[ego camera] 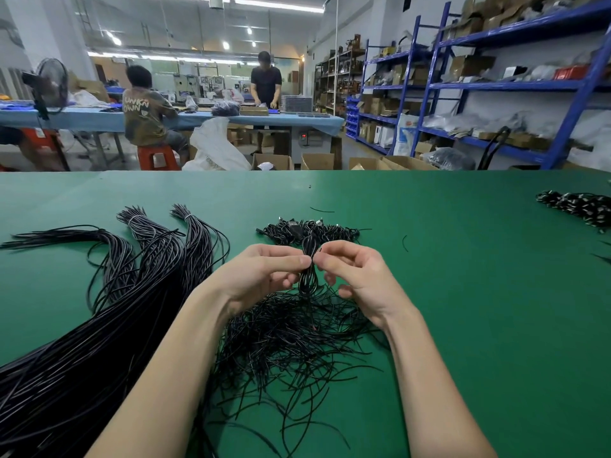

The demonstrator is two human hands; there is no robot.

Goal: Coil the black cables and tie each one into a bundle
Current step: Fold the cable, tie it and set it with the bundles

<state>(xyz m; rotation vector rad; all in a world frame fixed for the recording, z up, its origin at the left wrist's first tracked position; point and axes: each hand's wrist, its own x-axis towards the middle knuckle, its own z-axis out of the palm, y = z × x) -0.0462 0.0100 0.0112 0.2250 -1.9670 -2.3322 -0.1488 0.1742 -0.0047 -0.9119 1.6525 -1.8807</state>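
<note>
Head view only. Green table [463, 292] fills lower frame. Coiled cable [309, 262] held upright above table centre, between both hands, loops hanging below grip pt. Left hand [261, 276]: thumb and forefinger pinch coil at mid-height from the left, other fingers curled under. Right hand [355, 276]: thumb and forefinger tips meet at same pt from the right, pinching what looks like a thin tie end; too small to confirm. Remaining right fingers loosely curled, apart from coil. Directly under hands and between forearms: loose pile of thin black strands [291, 352], tangled, lying on table. Just beyond hands: heap of finished bundles [307, 231], small, dark, touching each other. Far right edge: second heap of bundles [575, 208], well apart from hands. Left of table: long straight black cables [99, 342] in thick sheaves, running off lower-left corner; two sheaves tied near far ends with pale bands [188, 218]. Bkgd: seated person on red stool [155, 157] at blue-covered bench [198, 119], second person standing behind same bench, floor fan [51, 82] at left, blue shelving [496, 87] w/ boxes at right, open cartons on floor.
</note>
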